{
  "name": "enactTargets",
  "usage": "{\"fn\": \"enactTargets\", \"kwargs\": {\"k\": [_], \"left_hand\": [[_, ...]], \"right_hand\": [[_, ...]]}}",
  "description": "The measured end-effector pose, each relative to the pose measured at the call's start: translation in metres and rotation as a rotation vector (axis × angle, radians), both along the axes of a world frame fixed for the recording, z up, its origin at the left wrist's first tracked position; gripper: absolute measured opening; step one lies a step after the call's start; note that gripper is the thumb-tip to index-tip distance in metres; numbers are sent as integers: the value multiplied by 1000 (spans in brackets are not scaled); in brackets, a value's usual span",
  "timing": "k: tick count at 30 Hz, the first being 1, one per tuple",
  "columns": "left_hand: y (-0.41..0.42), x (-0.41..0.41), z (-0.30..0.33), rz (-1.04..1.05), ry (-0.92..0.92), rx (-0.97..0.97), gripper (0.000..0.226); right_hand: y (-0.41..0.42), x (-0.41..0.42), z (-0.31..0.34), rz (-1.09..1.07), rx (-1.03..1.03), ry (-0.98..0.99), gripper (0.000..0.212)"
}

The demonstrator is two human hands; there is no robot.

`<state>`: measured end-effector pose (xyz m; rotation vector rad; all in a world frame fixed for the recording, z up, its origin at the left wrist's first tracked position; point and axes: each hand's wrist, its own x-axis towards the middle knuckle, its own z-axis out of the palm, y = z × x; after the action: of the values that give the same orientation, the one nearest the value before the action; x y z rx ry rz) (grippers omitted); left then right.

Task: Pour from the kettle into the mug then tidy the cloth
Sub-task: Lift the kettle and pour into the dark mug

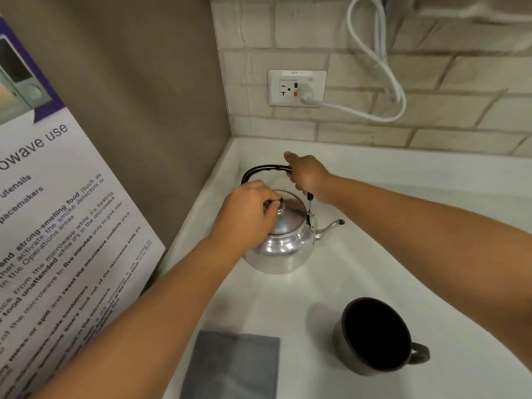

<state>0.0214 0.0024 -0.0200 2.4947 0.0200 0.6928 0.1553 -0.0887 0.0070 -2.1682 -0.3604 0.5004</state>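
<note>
A shiny metal kettle (285, 249) stands on the white counter (403, 226) near the back left corner, its spout pointing right. My right hand (308, 174) is closed around the right end of its raised black handle. My left hand (247, 217) rests on the lid, fingers pinching the black knob. A dark mug (374, 335) stands at the front right, handle to the right, and looks empty. A folded grey cloth (233, 367) lies flat at the front edge, left of the mug.
A brown wall panel (158, 96) closes the left side, with a microwave-use poster (57, 226) leaning in front of it. The tiled back wall holds a socket (296, 87) with a white cord (374, 67) plugged in and looping upward.
</note>
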Motion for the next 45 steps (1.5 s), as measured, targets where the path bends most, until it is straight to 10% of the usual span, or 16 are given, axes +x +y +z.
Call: {"fn": "enactTargets", "kwargs": {"k": [9, 14, 24, 33, 45], "left_hand": [[-4, -15, 2, 12, -63, 56, 12], [3, -18, 27, 219, -404, -284, 8], [1, -2, 76, 283, -272, -988, 43], [-10, -51, 80, 380, -182, -1011, 32], [-29, -93, 66, 314, -185, -895, 47]], "right_hand": [[-9, -37, -4, -29, 233, -226, 46], [-12, -48, 11, -26, 292, -269, 46], [-21, -77, 80, 50, 402, -347, 43], [-138, -133, 42, -79, 393, -453, 38], [-204, -203, -103, -526, 486, -111, 41]]}}
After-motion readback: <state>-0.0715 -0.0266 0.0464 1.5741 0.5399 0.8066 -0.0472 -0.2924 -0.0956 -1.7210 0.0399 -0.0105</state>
